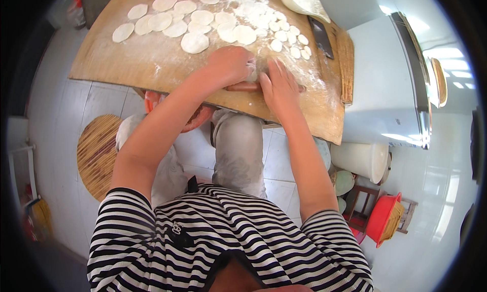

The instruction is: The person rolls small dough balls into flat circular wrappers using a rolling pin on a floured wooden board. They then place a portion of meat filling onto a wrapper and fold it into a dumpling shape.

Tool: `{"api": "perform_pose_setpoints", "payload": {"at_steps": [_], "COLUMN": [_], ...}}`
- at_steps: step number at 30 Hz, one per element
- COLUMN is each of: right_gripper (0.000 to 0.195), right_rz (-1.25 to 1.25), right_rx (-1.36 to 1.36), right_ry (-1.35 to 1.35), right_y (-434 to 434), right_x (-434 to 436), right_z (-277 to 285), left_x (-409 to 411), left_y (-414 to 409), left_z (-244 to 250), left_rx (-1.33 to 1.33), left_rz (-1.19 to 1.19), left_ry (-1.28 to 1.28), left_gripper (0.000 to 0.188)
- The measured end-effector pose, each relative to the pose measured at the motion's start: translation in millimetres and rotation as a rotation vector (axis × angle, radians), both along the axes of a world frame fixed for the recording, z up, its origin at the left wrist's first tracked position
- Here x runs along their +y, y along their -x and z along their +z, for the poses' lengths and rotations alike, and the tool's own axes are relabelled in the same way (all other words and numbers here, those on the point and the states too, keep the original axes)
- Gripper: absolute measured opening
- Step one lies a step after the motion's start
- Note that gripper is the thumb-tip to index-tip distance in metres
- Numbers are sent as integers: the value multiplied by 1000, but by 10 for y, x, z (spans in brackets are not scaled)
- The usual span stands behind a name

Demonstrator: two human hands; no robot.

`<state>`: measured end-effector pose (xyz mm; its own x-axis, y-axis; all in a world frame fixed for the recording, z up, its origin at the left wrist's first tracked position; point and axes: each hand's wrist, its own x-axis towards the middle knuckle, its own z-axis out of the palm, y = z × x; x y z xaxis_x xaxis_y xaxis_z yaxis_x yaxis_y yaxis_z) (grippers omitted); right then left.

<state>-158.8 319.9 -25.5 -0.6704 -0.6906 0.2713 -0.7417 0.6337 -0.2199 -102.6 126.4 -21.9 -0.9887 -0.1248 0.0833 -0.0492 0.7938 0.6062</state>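
My right hand (280,84) lies with its fingers extended over a slim wooden rolling pin (243,87) near the front edge of the wooden board (182,71). My left hand (231,65) is curled, its floury fingertips at a pale piece of dough (253,76) just behind the pin; the hand partly hides it. Beyond my hands lie several thin, rolled dough rounds (195,43), some overlapping. Smaller flattened dough pieces (281,35) are scattered at the right in loose flour (251,8).
A dark cleaver blade (320,37) rests on the board's right side, near a pale scoop (302,2). An orange basin (199,119) is under the front edge. A round woven stalk mat (99,155) lies at left; a white bucket (359,161) and red basin (386,219) are at right.
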Motion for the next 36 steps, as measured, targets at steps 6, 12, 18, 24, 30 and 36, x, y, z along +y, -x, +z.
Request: {"api": "perform_pose_setpoints", "payload": {"at_steps": [6,12,18,24,30,36], "right_gripper": [56,58,58,57,60,58], "right_rz": [15,-67,-17,-85,-18,-14], "right_rx": [-12,8,-24,61,-12,27], "right_ry": [17,25,-27,-12,-17,3], "right_y": [59,402,-234,428,-109,198], "right_x": [-72,-355,143,-317,87,-97], "right_z": [37,-51,19,-43,-34,-45], "left_x": [-233,-45,-225,-146,-105,-224], "left_y": [-13,-45,-19,-91,-50,-63], "left_z": [-74,129,-96,294,-28,14], "left_rx": [-35,-53,-25,-157,75,-75], "left_rz": [-49,28,2,29,31,7], "left_ry": [-338,-46,-342,-165,-63,-266], "left_gripper": [23,30,29,27,24,24]}}
